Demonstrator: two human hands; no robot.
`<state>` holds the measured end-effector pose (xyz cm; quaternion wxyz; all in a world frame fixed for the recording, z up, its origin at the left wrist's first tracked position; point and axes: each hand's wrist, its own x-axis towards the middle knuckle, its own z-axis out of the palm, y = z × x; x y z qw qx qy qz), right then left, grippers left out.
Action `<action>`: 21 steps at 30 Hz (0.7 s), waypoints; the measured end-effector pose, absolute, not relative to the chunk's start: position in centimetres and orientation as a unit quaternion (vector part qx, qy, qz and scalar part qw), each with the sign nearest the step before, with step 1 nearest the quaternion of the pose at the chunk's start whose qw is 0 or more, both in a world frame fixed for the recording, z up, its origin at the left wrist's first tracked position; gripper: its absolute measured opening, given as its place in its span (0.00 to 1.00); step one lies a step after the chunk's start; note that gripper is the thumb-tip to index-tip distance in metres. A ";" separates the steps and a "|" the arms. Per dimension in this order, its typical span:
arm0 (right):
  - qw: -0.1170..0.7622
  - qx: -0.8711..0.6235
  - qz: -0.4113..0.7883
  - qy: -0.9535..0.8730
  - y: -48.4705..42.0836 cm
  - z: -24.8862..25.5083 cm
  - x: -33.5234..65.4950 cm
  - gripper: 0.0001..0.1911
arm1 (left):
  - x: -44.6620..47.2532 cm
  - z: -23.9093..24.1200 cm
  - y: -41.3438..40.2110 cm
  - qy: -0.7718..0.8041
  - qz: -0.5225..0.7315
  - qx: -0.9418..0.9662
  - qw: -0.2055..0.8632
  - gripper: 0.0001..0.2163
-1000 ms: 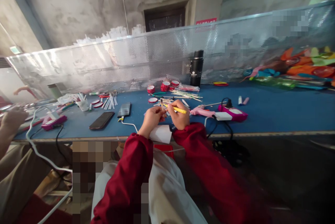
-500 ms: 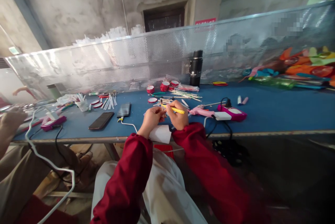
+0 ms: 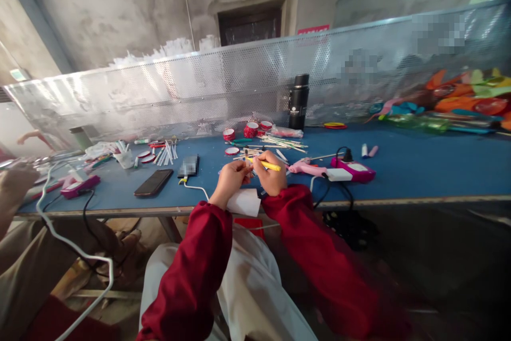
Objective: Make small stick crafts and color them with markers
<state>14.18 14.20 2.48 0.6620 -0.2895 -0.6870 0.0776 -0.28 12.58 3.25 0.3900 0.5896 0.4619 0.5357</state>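
Note:
My right hand [image 3: 272, 179] is closed around a yellow pen [image 3: 271, 165], its tip pointing left toward my other hand. My left hand [image 3: 232, 180] pinches a small, thin upright piece with a dark end [image 3: 246, 155], close against the pen tip; its exact kind is too small to make out. Under my wrists a white sheet [image 3: 244, 203] lies at the table's front edge. Just beyond my fingers are scattered thin wooden sticks [image 3: 285, 142] and a red-rimmed white disc [image 3: 232, 151].
A pink glue gun [image 3: 307, 168] and a purple power strip [image 3: 359, 172] lie to the right. On the left are a phone [image 3: 154, 183], a black device with a cable [image 3: 188, 166] and a cup of sticks [image 3: 124, 158]. A black flask [image 3: 298, 102] stands behind. A co-worker's hand [image 3: 18, 184] shows far left.
The view has shifted very slightly. Both hands keep the same hold, with the pen tip still beside the small piece.

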 end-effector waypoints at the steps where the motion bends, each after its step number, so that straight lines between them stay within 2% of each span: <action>1: 0.666 -0.294 0.076 -0.682 14.2 2.5 14.2 0.12 | -0.3 3.3 12.6 0.461 0.537 0.589 0.391 0.14; 21: 0.664 -0.288 0.092 -0.684 14.1 2.6 14.1 0.12 | -0.1 3.5 12.3 0.452 0.541 0.582 0.406 0.16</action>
